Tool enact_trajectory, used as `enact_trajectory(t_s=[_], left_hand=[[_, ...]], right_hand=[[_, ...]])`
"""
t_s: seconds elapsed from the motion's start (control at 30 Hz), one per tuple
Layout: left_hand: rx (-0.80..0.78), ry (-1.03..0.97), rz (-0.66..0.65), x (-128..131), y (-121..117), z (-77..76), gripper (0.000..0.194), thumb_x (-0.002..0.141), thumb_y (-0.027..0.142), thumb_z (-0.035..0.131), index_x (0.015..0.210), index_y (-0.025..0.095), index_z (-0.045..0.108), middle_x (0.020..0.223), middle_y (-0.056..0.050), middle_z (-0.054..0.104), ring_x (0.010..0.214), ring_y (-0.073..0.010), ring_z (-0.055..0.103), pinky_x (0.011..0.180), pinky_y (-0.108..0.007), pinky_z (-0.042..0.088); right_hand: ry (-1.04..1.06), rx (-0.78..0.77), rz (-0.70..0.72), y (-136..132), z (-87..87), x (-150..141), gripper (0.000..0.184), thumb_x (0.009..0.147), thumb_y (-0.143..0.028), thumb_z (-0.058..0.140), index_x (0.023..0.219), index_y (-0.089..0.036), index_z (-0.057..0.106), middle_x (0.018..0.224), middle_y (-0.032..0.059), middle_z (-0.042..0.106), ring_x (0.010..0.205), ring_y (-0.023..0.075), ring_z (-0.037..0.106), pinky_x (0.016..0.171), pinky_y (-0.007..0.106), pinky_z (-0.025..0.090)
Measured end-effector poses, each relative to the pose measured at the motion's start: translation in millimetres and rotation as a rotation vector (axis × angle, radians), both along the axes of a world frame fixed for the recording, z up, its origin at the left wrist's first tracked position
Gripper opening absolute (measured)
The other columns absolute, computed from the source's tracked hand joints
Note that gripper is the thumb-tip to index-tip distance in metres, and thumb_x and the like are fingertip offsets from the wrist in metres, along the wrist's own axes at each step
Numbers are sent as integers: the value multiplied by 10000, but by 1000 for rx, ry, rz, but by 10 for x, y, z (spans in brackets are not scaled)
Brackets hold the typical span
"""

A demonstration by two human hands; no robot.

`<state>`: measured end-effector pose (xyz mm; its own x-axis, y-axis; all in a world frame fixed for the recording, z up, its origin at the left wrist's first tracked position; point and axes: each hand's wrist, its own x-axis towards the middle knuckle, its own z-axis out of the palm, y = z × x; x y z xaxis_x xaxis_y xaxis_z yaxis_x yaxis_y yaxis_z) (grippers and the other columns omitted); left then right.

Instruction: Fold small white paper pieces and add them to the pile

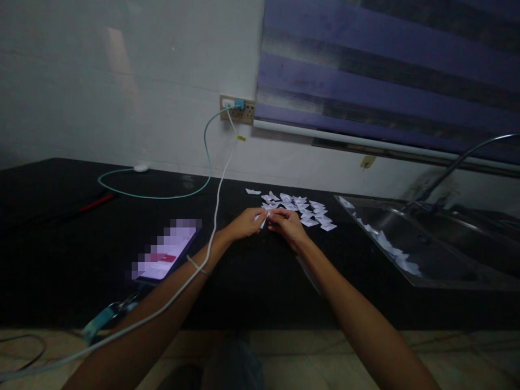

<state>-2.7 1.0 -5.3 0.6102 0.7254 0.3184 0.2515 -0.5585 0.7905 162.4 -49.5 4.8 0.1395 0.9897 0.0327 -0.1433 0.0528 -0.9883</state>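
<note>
Count: one folded white paper [263, 221] in your grip, pinched between the fingertips of left hand [245, 223] and right hand [289, 225], at the near left side of the pile. Paper boats [303, 208] in that pile: roughly twenty; overlap prevents an exact count. They lie near the back edge of the counter [260, 292]. More folded papers [392, 249] line the left rim of the sink [442, 284]; number cannot be told. One phone [168, 253], left of your left forearm. One white cable [213, 235] crosses that forearm.

Edges: counter's front edge passes beneath both your forearms, well apart from the pile. A dark strip of counter separates pile from sink rim; a wider stretch runs leftward.
</note>
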Motion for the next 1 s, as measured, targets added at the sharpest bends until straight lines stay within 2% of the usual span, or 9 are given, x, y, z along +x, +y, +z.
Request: enact_trajectory(t_s=[0.1,0.2,0.37,0.47,0.6,0.77,0.9,0.93,1.0], left_hand=[[89,-17,86,-7,-3,18,384,1012,408,421,742,178,569,637,5,558,605,-138,504,613,-258,372],[165,-4,144,-21,12,9,388,1013,409,430,729,181,562,669,-2,577,636,-144,516,633,-266,361],[123,-6,109,-35,64,-71,427,1033,481,405,816,189,630,647,-4,605,621,-157,558,618,-261,380],[88,-13,87,-35,91,-114,425,1029,499,416,871,183,651,666,-2,616,606,-151,575,607,-255,395],[43,-6,56,-32,108,-133,466,1025,541,405,895,170,657,705,-9,621,633,-152,588,599,-247,421],[-95,-96,-56,-10,73,-94,474,1004,579,447,904,162,650,766,-25,642,688,-157,591,622,-253,476],[-176,-169,-110,22,70,-65,603,1050,574,293,825,145,651,724,-49,645,666,-157,590,694,-294,497],[-193,-195,-112,28,81,-66,611,1057,562,270,880,139,673,760,-60,665,684,-160,602,710,-300,500],[-207,-248,-99,38,110,-78,521,1050,530,344,1068,139,689,863,-76,701,741,-167,624,739,-307,509]], right_hand=[[-63,139,-109,24,-41,30,178,633,-302,804,758,-201,728,704,-8,668,668,148,605,603,283,561],[-198,267,-134,48,-76,55,165,695,-341,791,777,-202,758,757,16,707,670,166,613,601,298,538],[-345,331,-141,37,-85,10,168,732,-358,786,797,-203,806,794,50,764,737,217,674,708,345,536],[-345,324,-148,26,-82,-18,188,739,-368,785,816,-199,819,814,60,777,754,226,684,725,353,535],[-305,288,-119,23,-86,-26,237,736,-408,791,827,-191,823,780,54,772,689,206,660,676,337,517],[-219,219,-86,20,-89,-38,259,676,-420,828,773,-183,791,706,30,724,613,163,585,592,297,451],[-118,141,-78,38,-79,-25,247,645,-386,819,751,-180,735,653,2,650,575,133,524,542,269,402],[-74,119,-88,47,-75,-15,231,649,-373,807,747,-185,716,642,-7,630,567,127,514,533,262,400],[37,72,-125,66,-70,10,177,675,-336,768,720,-199,665,619,-26,584,564,120,506,528,248,416]])
